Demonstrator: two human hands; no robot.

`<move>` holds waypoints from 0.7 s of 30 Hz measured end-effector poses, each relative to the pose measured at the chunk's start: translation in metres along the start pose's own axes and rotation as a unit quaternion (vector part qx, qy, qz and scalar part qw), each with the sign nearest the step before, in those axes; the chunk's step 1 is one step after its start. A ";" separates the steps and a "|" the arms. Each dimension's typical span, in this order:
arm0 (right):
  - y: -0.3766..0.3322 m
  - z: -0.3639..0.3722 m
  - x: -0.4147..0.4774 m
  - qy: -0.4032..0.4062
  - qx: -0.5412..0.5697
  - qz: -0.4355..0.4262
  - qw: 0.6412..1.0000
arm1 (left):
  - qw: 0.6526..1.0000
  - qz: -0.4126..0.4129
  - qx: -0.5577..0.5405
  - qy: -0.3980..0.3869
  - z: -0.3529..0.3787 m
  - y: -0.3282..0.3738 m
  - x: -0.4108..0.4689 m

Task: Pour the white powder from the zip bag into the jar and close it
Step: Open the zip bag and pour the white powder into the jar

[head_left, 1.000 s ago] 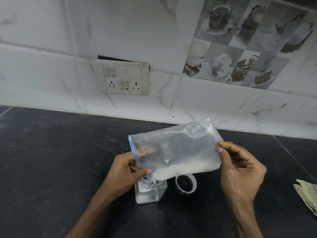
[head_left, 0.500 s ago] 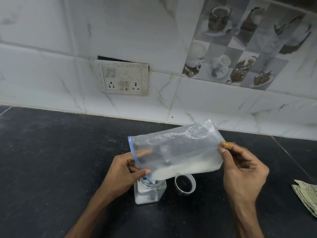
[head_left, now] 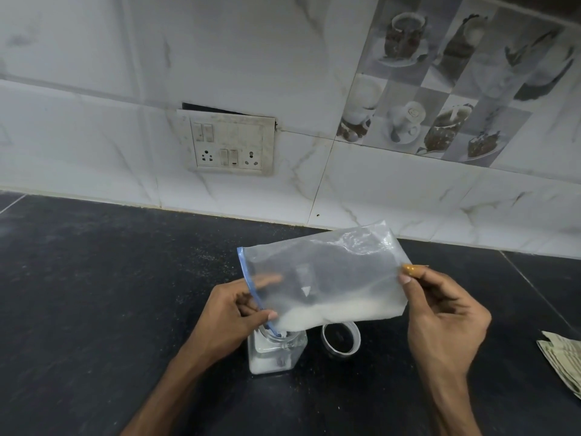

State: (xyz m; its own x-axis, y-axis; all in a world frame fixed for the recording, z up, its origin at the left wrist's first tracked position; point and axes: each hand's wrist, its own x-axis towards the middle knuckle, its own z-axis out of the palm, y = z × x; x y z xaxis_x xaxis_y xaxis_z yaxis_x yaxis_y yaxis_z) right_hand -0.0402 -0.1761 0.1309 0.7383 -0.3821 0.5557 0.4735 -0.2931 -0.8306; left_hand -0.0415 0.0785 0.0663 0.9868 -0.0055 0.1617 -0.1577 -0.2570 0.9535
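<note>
White powder (head_left: 327, 316) lay along the lower edge of the bag (head_left: 323, 265) while the left hand (head_left: 229, 313) pinched its mouth over the jar (head_left: 276, 357) on the bench (head_left: 94, 309) and the right hand (head_left: 443, 319) pinched the far end, best raised slowly.

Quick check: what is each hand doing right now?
Left hand: holding the zip bag at its blue-zip mouth end, over the jar.
Right hand: pinching the bag's opposite end, raised higher.

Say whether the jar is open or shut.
Open: the lid lies beside the jar, and a corner of the bag dips into its mouth.
</note>
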 end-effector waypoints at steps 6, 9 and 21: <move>-0.002 0.000 0.002 0.001 0.000 0.003 1.000 | 1.000 0.000 -0.001 -0.002 0.000 -0.002 0.001; -0.003 0.000 0.001 0.004 0.003 0.006 1.000 | 1.000 0.001 0.001 -0.003 0.001 -0.002 0.001; -0.004 0.000 0.003 0.010 0.005 0.005 1.000 | 1.000 0.002 -0.007 -0.001 0.002 -0.005 0.003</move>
State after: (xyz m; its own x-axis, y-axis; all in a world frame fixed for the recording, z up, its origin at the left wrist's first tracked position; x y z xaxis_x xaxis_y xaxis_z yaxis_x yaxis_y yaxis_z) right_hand -0.0401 -0.1762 0.1352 0.7331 -0.4026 0.5481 0.4711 -0.2806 -0.8363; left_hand -0.0377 0.0778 0.0620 0.9862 -0.0079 0.1652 -0.1621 -0.2438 0.9562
